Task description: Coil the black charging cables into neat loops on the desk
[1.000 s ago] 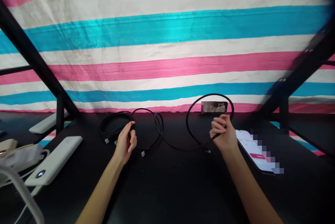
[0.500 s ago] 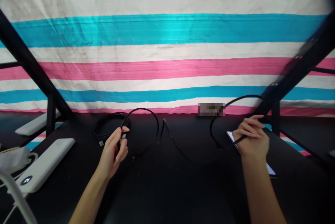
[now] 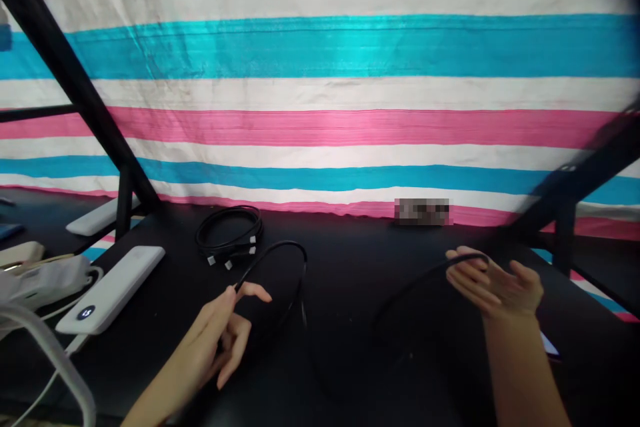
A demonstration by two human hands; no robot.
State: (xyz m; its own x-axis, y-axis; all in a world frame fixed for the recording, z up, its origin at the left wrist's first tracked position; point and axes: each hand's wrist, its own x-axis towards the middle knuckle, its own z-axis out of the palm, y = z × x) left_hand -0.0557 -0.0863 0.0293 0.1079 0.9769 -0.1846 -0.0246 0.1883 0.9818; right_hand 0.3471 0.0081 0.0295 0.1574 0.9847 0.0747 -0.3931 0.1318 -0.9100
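Fingers: left hand (image 3: 213,334) pinches loose black cable (image 3: 290,242); right hand (image 3: 500,284) half-curled, cable across it, grip unclear | place: right of coiled cable (image 3: 199,234), nearer | stage: one coiled, held one uncoiled

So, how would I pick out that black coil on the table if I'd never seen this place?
Start at the striped sheet filling the background, then drop to the black table at its foot. Left of centre, beyond the left hand, lies the coil. It's wound in round loops with pale plugs, unlike the cable arching from that hand.
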